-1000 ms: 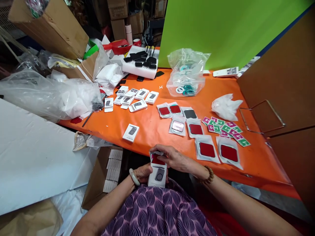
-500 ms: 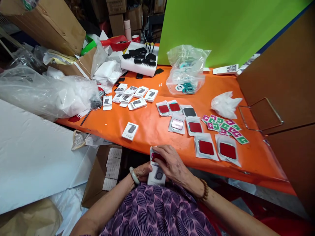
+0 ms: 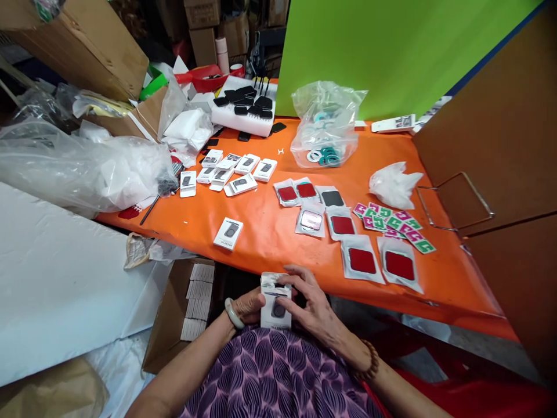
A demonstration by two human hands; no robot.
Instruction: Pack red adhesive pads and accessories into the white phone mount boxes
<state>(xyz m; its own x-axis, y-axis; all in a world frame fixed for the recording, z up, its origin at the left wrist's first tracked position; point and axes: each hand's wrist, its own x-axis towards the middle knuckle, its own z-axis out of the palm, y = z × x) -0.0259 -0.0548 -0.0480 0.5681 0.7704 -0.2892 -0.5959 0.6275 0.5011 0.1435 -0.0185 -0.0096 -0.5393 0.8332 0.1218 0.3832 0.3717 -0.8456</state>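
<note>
2 hands, left (image 3: 249,306) and right (image 3: 314,305), touch 1 white box (image 3: 275,316).

1. The left hand's (image 3: 249,306) fingertips are hidden behind the held box (image 3: 275,310), whose lower end the shirt (image 3: 278,371) covers.
2. The right hand (image 3: 317,309) hides part of that box's upper edge; its contents cannot be made out.
3. Both forearms run off the bottom edge.
4. Cloudy plastic blurs the rings (image 3: 329,156).
5. Fine print on the bench (image 3: 256,226) boxes (image 3: 228,233) is too small to read.
</note>
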